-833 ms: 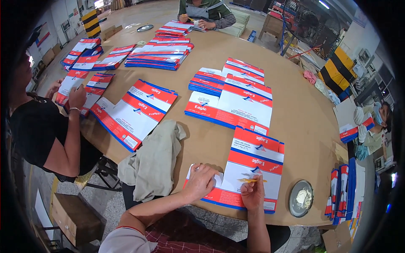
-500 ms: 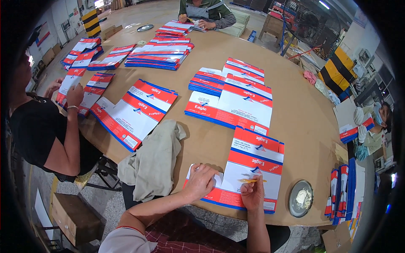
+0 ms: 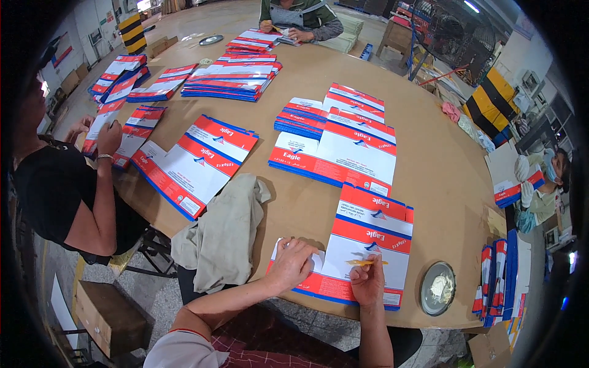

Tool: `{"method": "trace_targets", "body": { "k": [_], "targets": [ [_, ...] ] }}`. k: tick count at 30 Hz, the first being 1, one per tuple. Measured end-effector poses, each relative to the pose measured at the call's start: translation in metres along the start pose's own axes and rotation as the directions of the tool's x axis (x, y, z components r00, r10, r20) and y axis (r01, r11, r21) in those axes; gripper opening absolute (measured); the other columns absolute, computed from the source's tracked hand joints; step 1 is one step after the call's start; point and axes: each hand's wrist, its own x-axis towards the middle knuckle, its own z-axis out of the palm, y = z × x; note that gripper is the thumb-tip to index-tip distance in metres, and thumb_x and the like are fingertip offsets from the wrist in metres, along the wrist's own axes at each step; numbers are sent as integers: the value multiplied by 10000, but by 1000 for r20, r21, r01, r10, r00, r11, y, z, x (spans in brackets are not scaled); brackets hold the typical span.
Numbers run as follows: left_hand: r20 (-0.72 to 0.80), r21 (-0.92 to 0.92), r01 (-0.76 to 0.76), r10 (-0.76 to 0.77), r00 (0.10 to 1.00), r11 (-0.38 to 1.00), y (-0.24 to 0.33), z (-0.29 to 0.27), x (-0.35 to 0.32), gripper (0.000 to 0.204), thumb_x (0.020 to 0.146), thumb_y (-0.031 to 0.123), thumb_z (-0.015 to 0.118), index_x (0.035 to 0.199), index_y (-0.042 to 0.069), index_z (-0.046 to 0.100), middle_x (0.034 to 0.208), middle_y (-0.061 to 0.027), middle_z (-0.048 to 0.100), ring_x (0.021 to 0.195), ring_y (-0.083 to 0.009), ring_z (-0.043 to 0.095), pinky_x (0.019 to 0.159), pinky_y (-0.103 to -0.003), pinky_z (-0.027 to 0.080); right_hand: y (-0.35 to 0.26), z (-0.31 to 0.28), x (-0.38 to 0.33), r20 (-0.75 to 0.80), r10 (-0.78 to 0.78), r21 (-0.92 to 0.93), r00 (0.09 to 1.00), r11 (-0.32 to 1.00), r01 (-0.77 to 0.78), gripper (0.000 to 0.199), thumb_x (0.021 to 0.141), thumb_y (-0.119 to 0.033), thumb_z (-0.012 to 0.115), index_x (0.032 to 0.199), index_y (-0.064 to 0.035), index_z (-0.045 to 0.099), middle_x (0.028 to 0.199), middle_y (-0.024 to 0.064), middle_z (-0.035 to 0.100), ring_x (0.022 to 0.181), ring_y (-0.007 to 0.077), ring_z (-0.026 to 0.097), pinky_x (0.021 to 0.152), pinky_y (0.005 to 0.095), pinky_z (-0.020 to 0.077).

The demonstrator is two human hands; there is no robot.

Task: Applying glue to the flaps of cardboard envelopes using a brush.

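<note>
A grey cloth [image 3: 222, 236] lies just left of the left hand [image 3: 293, 264], whose spread, released fingers press flat on 1 red-white-blue flattened carton [image 3: 359, 251]. A round dish [image 3: 438, 288] sits right of the right hand [image 3: 367, 280], fingers pinching a yellow stick [image 3: 363, 262] over the carton.

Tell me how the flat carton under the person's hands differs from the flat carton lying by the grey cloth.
The carton under the hands is pressed by the left hand, while the right hand holds a yellow stick over it; the carton by the grey cloth lies untouched. The near one lies almost square to the table edge; the other is turned diagonally. Both are unfolded, white with red bands and blue edging.
</note>
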Motion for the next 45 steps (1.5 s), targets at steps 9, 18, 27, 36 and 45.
{"method": "trace_targets", "body": {
  "k": [9, 18, 27, 36, 45],
  "targets": [
    [-7, 18, -7, 7, 1000, 1000, -1, 1, -1, 236, 724, 0, 530, 949, 65, 543, 879, -86, 525, 946, -247, 499, 909, -435, 285, 1, 0, -1, 27, -6, 7, 1000, 1000, 6, 207, 942, -304, 464, 908, -119, 550, 653, -11, 512, 530, 69, 445, 566, 246, 406],
    [-10, 10, -14, 14, 1000, 1000, -2, 1, 0, 249, 715, -1, 532, 955, 65, 543, 886, -90, 527, 952, -249, 499, 902, -435, 291, 0, 0, -1, 25, 10, 1, 1000, 1000, -10, 212, 945, -304, 455, 900, -120, 549, 661, -14, 512, 549, 64, 445, 578, 243, 397],
    [13, -1, 11, -11, 1000, 1000, -1, 0, 0, 240, 722, 10, 524, 953, 72, 542, 892, -90, 524, 965, -249, 492, 919, -445, 277, 0, 1, -2, 35, 5, -5, 999, 1000, -5, 203, 941, -308, 463, 916, -122, 539, 664, -16, 512, 551, 65, 443, 581, 243, 393],
    [-11, 8, -1, 1, 1000, 1000, -2, 1, 0, 242, 725, 5, 534, 957, 72, 540, 891, -82, 528, 954, -243, 500, 922, -438, 277, -1, 4, -2, 23, -12, -31, 1000, 999, 13, 203, 937, -306, 472, 908, -115, 534, 650, -16, 507, 537, 68, 444, 577, 247, 406],
    [-50, 5, -15, 16, 999, 1000, 0, 1, -1, 253, 699, -14, 538, 937, 70, 557, 849, -92, 529, 906, -254, 499, 893, -414, 289, 0, -1, -1, 40, 7, -21, 999, 1000, -6, 212, 939, -314, 468, 915, -119, 548, 659, -12, 514, 546, 74, 454, 583, 253, 408]
  ]
}}
